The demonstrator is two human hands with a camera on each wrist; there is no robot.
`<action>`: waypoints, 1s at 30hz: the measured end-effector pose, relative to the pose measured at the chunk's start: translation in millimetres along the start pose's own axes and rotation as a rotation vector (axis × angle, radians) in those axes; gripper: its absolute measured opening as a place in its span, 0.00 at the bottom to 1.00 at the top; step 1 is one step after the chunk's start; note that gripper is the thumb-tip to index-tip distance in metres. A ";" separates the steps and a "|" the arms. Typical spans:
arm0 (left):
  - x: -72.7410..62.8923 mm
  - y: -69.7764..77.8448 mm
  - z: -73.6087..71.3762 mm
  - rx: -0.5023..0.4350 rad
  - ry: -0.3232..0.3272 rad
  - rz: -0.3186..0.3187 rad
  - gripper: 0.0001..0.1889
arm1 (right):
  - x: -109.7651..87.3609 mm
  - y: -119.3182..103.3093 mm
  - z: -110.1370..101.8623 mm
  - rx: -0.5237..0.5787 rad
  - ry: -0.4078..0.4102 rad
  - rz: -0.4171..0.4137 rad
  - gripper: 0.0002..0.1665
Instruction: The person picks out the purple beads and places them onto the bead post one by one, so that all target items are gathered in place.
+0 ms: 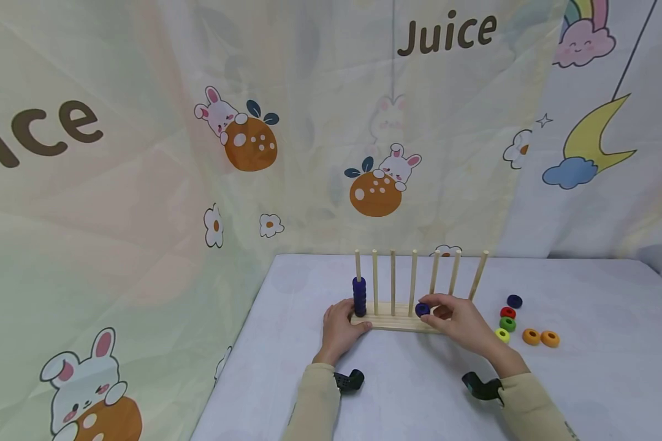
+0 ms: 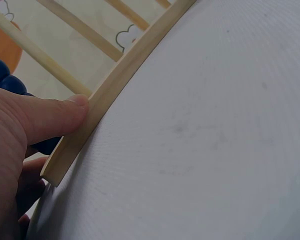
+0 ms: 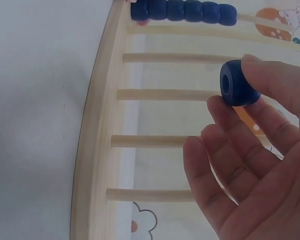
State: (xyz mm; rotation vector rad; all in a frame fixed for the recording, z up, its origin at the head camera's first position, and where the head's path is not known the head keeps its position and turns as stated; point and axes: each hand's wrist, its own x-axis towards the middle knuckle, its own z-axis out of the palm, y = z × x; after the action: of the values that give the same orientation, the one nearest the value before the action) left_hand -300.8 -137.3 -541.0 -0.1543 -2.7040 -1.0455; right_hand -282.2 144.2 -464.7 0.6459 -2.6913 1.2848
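Note:
A wooden peg rack (image 1: 399, 324) with a row of upright pegs stands on the table. Its leftmost peg carries a stack of dark blue beads (image 1: 359, 297); the other pegs are bare. My left hand (image 1: 339, 331) grips the left end of the base, the thumb on its front edge and the fingers partly hidden behind it. Between thumb and fingertips, my right hand (image 1: 463, 321) pinches one dark blue bead (image 3: 241, 85). That bead is held in front of the pegs, off them, and its hole shows in the right wrist view.
Right of the rack lie loose beads: a dark blue bead (image 1: 514, 301), a red bead (image 1: 508, 313), a green bead (image 1: 507, 324), a yellow bead (image 1: 502, 335) and two orange beads (image 1: 550, 339). A printed curtain (image 1: 309, 184) hangs behind the white table (image 1: 408, 392).

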 end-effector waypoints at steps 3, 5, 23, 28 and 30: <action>0.0 -0.1 0.2 0.000 0.002 -0.001 0.30 | 0.2 -2.3 0.2 -0.017 0.011 -0.010 0.19; -0.2 0.1 0.2 0.000 0.001 -0.002 0.30 | 0.2 -3.7 0.3 -0.029 0.020 -0.011 0.19; -1.6 1.4 -2.3 0.003 0.007 0.006 0.30 | 3.0 -4.4 12.2 -0.032 0.099 0.001 0.21; -1.4 0.7 -1.7 -0.004 0.011 0.006 0.30 | 2.8 -8.9 15.8 -0.023 0.112 -0.014 0.20; -1.8 1.4 -0.7 -0.007 0.013 0.011 0.29 | 1.0 -10.4 15.1 -0.023 0.118 -0.011 0.20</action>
State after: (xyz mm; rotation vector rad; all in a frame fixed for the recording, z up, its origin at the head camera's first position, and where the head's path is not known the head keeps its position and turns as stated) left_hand -298.6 -136.7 -540.1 -0.1633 -2.6854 -1.0497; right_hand -277.3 126.5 -466.6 0.5628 -2.6004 1.2465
